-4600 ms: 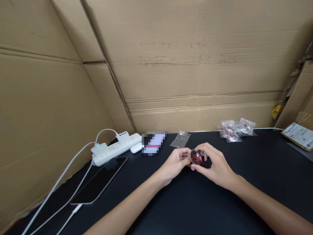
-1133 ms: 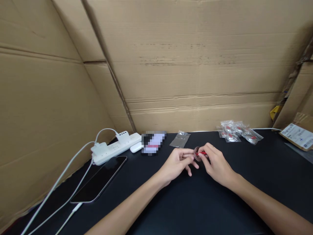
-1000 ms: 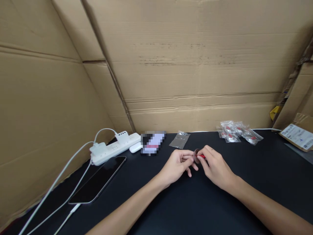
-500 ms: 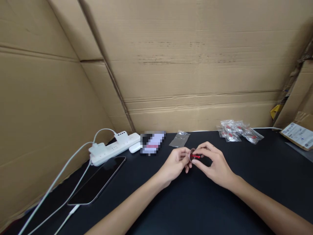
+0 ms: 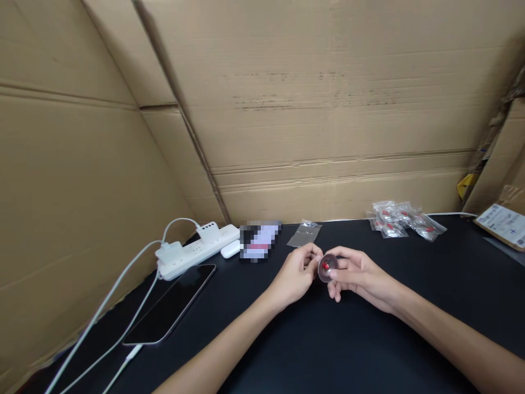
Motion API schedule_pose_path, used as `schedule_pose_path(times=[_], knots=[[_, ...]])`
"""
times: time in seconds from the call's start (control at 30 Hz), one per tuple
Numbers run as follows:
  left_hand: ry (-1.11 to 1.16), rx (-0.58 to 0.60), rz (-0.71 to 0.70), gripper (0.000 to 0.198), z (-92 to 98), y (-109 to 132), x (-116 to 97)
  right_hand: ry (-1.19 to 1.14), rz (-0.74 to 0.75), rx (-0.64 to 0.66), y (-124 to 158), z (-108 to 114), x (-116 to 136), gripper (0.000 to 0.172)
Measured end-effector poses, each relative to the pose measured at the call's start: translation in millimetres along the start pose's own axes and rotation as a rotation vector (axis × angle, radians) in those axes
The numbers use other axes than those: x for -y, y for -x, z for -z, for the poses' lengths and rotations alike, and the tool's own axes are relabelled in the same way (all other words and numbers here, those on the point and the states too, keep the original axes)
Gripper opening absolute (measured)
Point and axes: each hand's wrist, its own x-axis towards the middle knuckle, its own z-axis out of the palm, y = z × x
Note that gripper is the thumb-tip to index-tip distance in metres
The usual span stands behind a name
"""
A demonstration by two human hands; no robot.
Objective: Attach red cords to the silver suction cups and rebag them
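A clear round suction cup (image 5: 324, 277) with a small red piece at its middle is held above the black table, its round face turned toward me. My right hand (image 5: 361, 276) grips it from the right, thumb on the near face and fingers around the far side. My left hand (image 5: 298, 272) is closed in a pinch at the cup's left edge; its fingertips are partly hidden there. Behind my hands lies a flat clear plastic bag (image 5: 304, 234) on the table.
Several bagged clear pieces with red parts (image 5: 391, 219) lie at the back right. On the left are a white power strip (image 5: 197, 251) with cables, a dark-screened tablet (image 5: 170, 306) and a blurred-out item (image 5: 260, 241). Cardboard walls (image 5: 287, 137) enclose the table; a labelled parcel (image 5: 502, 225) sits far right.
The suction cup has turned from nearly edge-on to facing me. My right hand has shifted its grip, with the thumb now on the cup's face. The view has moved slightly.
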Motion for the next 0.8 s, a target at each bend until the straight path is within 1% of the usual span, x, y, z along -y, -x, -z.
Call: schedule_pose_path(times=[0.07,0.13,0.2,0.27,0.33,0.43,0.5,0.53,0.63,0.7,0.73,0.8], knots=[[-0.121,-0.028,-0.058,0.013,2.3,0.4,-3.9,-0.038,-0.015,-0.015,-0.1,1.6,0.8,0.029],[-0.244,-0.054,-0.100,0.014,5.0,1.8,-8.6,-0.040,-0.027,-0.058,-0.9,4.2,0.2,0.027],[-0.402,-0.095,-0.145,0.017,8.8,3.2,-11.2,-0.029,-0.026,-0.128,-2.0,7.7,-1.5,0.027],[-0.606,-0.135,-0.195,0.020,13.2,3.8,-9.5,-0.022,-0.022,-0.214,-3.0,11.6,-3.5,0.028],[-0.787,-0.144,-0.192,0.022,17.2,3.7,-4.1,-0.031,-0.028,-0.295,-4.1,15.0,-5.1,0.029],[-0.914,-0.070,-0.111,0.022,20.0,3.7,4.2,-0.064,-0.034,-0.384,-5.5,17.1,-5.6,0.031],[-0.912,-0.028,-0.075,0.019,20.0,4.0,6.1,-0.077,-0.031,-0.433,-6.1,16.4,-4.7,0.034],[-0.898,-0.026,-0.070,0.017,19.8,4.3,5.9,-0.073,-0.027,-0.457,-6.3,15.6,-4.2,0.036],[-0.803,-0.076,-0.093,0.011,19.2,4.9,3.6,-0.006,-0.002,-0.506,-6.5,13.0,-3.1,0.038],[-0.683,-0.102,-0.102,0.009,18.6,4.4,2.6,0.070,0.032,-0.536,-6.9,11.6,-3.4,0.039],[-0.597,-0.100,-0.079,0.010,17.9,3.8,2.4,0.107,0.051,-0.552,-7.2,11.0,-3.7,0.040],[-0.369,-0.065,0.015,0.015,15.6,2.1,1.6,0.169,0.089,-0.576,-8.0,10.1,-4.5,0.042]])
